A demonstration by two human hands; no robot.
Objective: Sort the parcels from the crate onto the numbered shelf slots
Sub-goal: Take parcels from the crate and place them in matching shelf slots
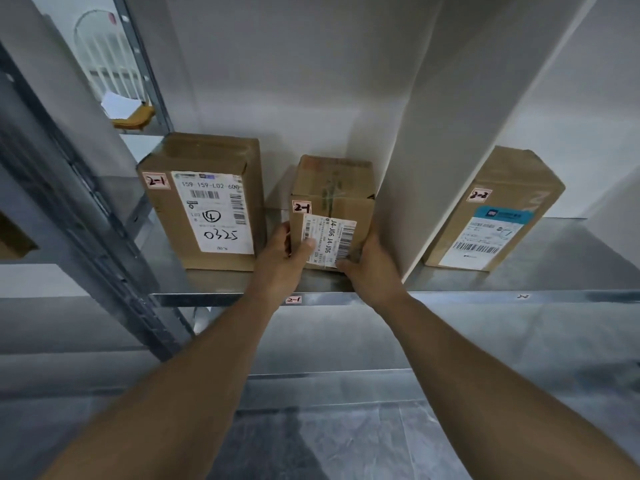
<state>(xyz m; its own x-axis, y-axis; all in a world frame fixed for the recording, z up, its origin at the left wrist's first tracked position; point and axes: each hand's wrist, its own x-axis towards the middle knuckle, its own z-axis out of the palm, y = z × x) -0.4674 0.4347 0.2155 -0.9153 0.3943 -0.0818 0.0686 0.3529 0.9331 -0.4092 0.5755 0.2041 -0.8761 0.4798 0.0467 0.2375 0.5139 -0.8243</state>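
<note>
Both hands grasp the small cardboard parcel (332, 202) marked 2-1: the left hand (280, 261) on its left side with the thumb over the label, the right hand (372, 268) on its right near corner. It stands upright on the metal shelf (225, 280), close to the near edge above the 2-1 slot tag (293, 300). A narrow gap separates it from the larger 2-1 parcel (204, 202) at left, its right side lies close to the white divider (433, 168), and the 2-2 parcel (495, 209) stands beyond the divider.

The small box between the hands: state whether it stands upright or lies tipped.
Upright. The small box stands on the shelf, taped top up, left hand and right hand gripping its sides.
</note>
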